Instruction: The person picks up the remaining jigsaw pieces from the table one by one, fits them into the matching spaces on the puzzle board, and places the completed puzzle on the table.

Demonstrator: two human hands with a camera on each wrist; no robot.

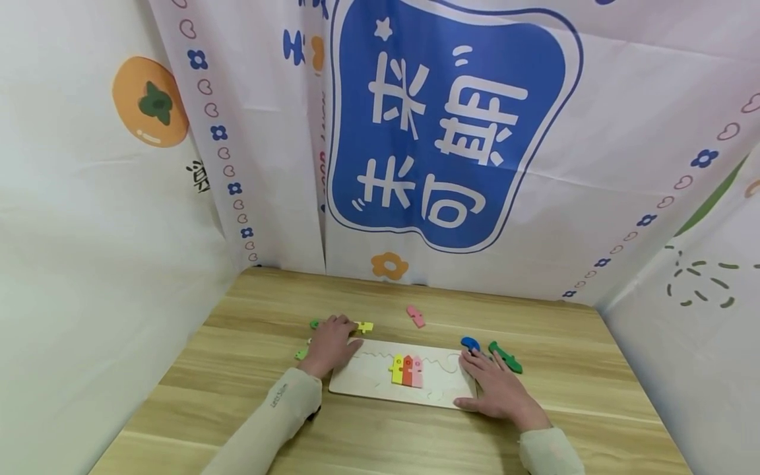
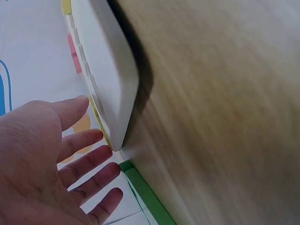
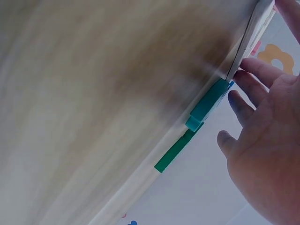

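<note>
A pale wooden puzzle board (image 1: 368,382) lies on the table with yellow (image 1: 397,371), red (image 1: 407,373) and pink (image 1: 418,374) pieces side by side in its middle. My left hand (image 1: 329,344) is at the board's left end, fingers spread and relaxed. Its fingertips are by a loose yellow piece (image 1: 365,327), and a green piece (image 2: 149,197) is close to them in the left wrist view. My right hand (image 1: 497,388) rests at the board's right end, thumb and fingertips touching its edge. Beside those fingers lies a blue piece (image 1: 470,343), partly covered.
A loose pink piece (image 1: 415,315) lies behind the board. To the right is a long green piece (image 1: 506,357); at left, green pieces (image 1: 301,354) are partly hidden by the left hand. Printed white cloth (image 1: 279,198) hangs behind and at both sides of the wooden table (image 1: 380,435).
</note>
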